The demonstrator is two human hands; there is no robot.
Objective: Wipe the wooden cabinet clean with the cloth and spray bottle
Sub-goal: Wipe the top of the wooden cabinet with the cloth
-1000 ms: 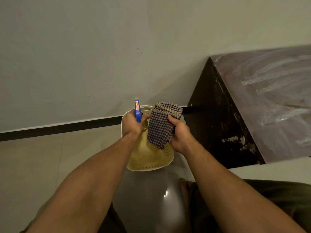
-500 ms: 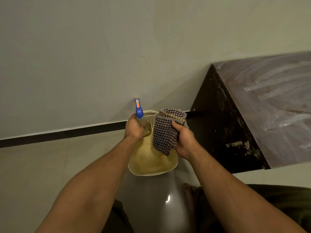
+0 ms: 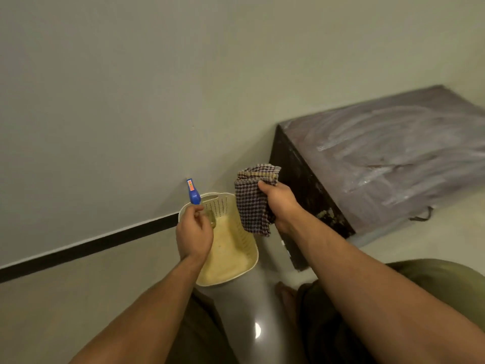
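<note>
Centre frame: left hand [image 3: 194,232] fingers curled round spray bottle [image 3: 193,193] neck, above cream basket [image 3: 223,203]. Right hand [image 3: 280,203] fingers clamped on folded checked cloth [image 3: 253,203]. Farther right: wooden cabinet [image 3: 393,158], top streaked. Risks: thin neck grip, bottle slipping into basket; nozzle seemingly facing wall, likely misspray.

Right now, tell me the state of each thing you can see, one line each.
spray bottle: nozzle up, gripped by the left hand
cloth: folded, hanging from the right hand
basket: upright, open-topped
wooden cabinet: top streaked with pale smears
</note>
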